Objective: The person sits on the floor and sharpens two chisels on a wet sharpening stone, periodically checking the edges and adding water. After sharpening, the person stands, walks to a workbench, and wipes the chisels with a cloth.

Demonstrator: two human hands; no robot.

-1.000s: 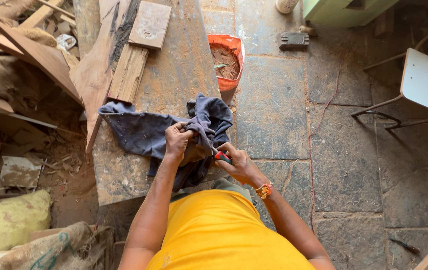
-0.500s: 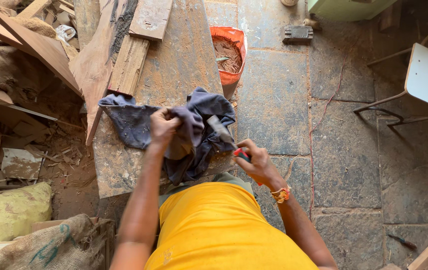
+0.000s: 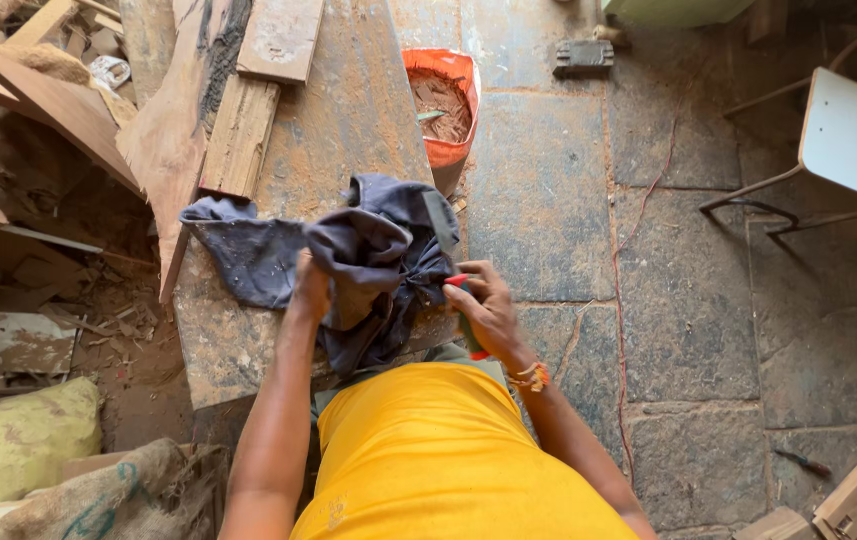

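Hands on dark cloth; wood shavings in orange bucket.

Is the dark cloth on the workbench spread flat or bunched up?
Bunched up: the dark cloth lies in crumpled folds, the left hand gripping it.

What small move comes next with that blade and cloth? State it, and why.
Probably draw the tool back through the dark cloth: the left hand bunches cloth around its grey blade, and the right hand grips the red handle.
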